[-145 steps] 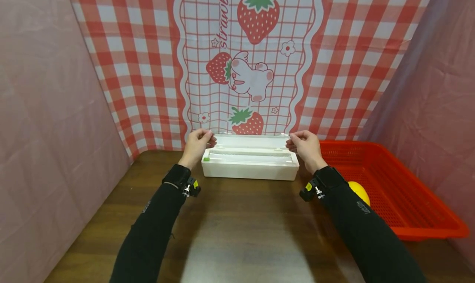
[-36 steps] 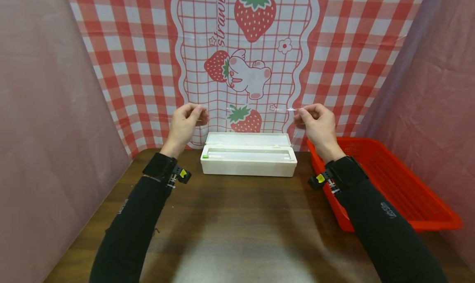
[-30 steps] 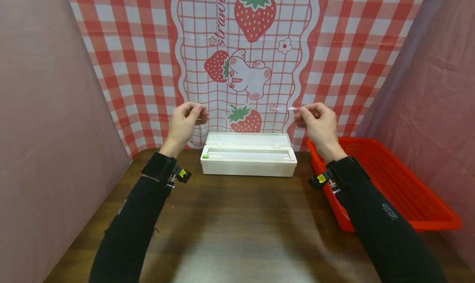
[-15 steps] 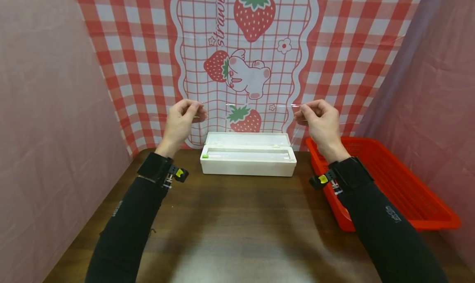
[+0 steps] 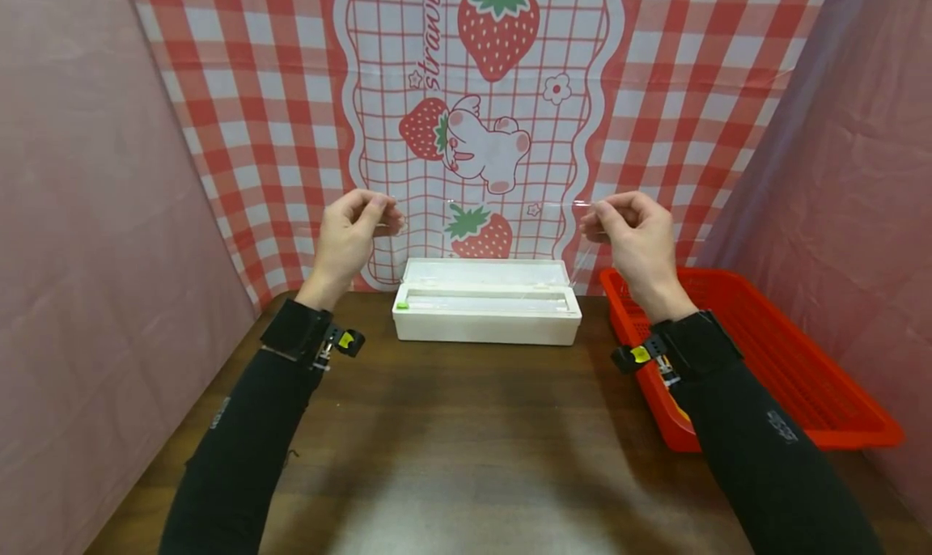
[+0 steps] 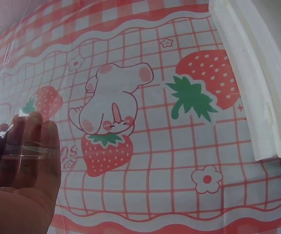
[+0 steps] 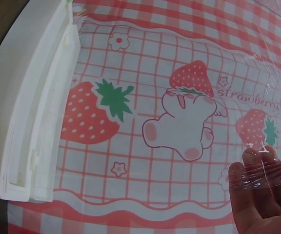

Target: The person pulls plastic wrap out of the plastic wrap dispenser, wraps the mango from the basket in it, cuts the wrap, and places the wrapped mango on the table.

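Between my two raised hands stretches a sheet of clear plastic wrap (image 5: 542, 205), its top edge showing as a thin glint. My left hand (image 5: 348, 235) pinches the left corner between thumb and fingers; in the left wrist view the film (image 6: 21, 151) lies across the fingers. The right corner is pinched by my right hand (image 5: 639, 243), with wrinkled film (image 7: 257, 175) over its fingers in the right wrist view. Below and behind the film sits a white wrap dispenser box (image 5: 486, 328), lid (image 5: 486, 273) raised. A green slider (image 5: 403, 305) marks its left end. The wrap runs down toward the box.
A red plastic basket (image 5: 790, 353) stands on the right of the wooden table (image 5: 466, 450); something yellow in it is mostly hidden by my right forearm. A strawberry-print checked cloth (image 5: 291, 134) hangs at the back, with pink fabric (image 5: 95, 256) at the sides.
From low over the box, both hands have risen and spread apart, drawing the wrap up out of it. Over the last second they have risen slightly more. The box has stayed in place.
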`<move>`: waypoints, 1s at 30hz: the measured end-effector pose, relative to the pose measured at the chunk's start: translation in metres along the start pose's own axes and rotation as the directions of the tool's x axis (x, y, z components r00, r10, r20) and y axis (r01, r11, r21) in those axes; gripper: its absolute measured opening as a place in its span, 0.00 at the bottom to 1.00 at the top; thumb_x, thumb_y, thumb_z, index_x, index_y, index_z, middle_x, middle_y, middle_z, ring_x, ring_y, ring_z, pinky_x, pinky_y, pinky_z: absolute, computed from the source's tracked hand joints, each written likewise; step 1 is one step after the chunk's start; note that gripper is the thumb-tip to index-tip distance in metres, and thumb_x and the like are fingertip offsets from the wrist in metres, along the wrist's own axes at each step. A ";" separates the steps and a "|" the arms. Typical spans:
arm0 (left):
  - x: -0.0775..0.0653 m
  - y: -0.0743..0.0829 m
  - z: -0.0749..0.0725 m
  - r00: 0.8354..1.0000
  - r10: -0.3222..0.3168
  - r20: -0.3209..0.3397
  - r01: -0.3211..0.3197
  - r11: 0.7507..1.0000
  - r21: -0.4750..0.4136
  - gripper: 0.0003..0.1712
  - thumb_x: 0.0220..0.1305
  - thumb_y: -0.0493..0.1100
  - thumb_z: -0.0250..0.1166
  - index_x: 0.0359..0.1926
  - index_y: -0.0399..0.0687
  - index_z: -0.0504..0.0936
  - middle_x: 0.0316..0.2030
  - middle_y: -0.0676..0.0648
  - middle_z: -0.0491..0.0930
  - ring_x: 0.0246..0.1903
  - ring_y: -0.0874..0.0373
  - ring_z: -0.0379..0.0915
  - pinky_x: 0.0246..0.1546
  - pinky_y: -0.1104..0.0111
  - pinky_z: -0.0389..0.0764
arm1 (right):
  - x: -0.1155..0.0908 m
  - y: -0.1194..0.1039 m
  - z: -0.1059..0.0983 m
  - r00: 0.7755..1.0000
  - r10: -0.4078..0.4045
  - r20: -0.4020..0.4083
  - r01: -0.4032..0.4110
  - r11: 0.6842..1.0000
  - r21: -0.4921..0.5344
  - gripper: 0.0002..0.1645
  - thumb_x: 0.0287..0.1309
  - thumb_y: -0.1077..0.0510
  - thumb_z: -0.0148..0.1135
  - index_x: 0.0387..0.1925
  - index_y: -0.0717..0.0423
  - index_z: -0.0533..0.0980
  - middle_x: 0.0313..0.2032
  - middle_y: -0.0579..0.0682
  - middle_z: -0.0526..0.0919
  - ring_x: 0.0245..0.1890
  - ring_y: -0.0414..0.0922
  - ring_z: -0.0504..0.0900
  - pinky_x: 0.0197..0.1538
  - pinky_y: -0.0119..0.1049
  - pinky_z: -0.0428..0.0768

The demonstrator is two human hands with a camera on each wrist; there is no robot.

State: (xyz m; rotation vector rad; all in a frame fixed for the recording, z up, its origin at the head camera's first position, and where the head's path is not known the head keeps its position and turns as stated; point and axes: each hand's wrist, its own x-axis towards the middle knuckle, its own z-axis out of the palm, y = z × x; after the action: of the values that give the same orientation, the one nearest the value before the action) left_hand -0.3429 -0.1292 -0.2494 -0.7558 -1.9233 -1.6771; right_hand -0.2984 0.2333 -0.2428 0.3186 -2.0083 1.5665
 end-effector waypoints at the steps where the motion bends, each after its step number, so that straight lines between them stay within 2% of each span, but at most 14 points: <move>1: 0.000 0.001 0.000 1.000 0.001 0.001 -0.001 1.000 -0.002 0.16 0.79 0.42 0.55 0.49 0.30 0.80 0.41 0.32 0.83 0.41 0.47 0.83 0.48 0.62 0.84 | -0.001 -0.001 -0.001 1.000 0.000 0.002 0.000 1.000 0.004 0.18 0.72 0.51 0.60 0.54 0.59 0.77 0.43 0.52 0.86 0.42 0.45 0.85 0.51 0.29 0.81; 9: -0.004 0.005 -0.001 1.000 0.011 0.000 -0.011 1.000 0.022 0.16 0.79 0.42 0.55 0.49 0.31 0.80 0.41 0.35 0.83 0.41 0.50 0.82 0.50 0.63 0.83 | -0.006 -0.006 -0.005 1.000 -0.010 0.005 0.010 1.000 -0.003 0.18 0.71 0.50 0.61 0.53 0.59 0.77 0.42 0.51 0.87 0.42 0.44 0.85 0.51 0.28 0.81; 16: -0.007 0.007 -0.002 0.998 0.060 -0.006 -0.060 0.998 0.018 0.17 0.79 0.41 0.55 0.49 0.27 0.79 0.40 0.35 0.83 0.39 0.53 0.83 0.50 0.63 0.83 | -0.012 -0.011 -0.008 1.000 -0.027 0.016 0.028 0.999 -0.024 0.16 0.72 0.49 0.60 0.52 0.55 0.78 0.43 0.52 0.86 0.43 0.45 0.85 0.52 0.27 0.80; 24: -0.014 0.012 -0.005 0.996 0.090 -0.010 -0.090 0.995 0.032 0.16 0.79 0.40 0.55 0.49 0.28 0.80 0.41 0.36 0.83 0.39 0.55 0.83 0.49 0.65 0.83 | -0.016 -0.015 -0.010 0.998 -0.058 0.023 0.058 0.998 0.013 0.17 0.71 0.52 0.62 0.51 0.61 0.78 0.41 0.52 0.87 0.41 0.44 0.86 0.51 0.27 0.80; 30: -0.016 0.015 -0.005 0.990 0.139 -0.018 -0.138 0.990 0.021 0.14 0.78 0.39 0.55 0.47 0.28 0.80 0.39 0.36 0.84 0.38 0.55 0.83 0.47 0.65 0.83 | -0.020 -0.019 -0.013 0.997 -0.077 0.018 0.075 0.995 0.064 0.16 0.70 0.54 0.63 0.50 0.64 0.78 0.39 0.52 0.87 0.40 0.45 0.87 0.50 0.28 0.81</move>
State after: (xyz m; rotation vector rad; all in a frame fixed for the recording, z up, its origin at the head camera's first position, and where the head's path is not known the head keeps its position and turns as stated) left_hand -0.3209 -0.1340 -0.2489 -0.8424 -1.8274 -1.5745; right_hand -0.2690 0.2373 -0.2365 0.4323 -1.9421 1.5873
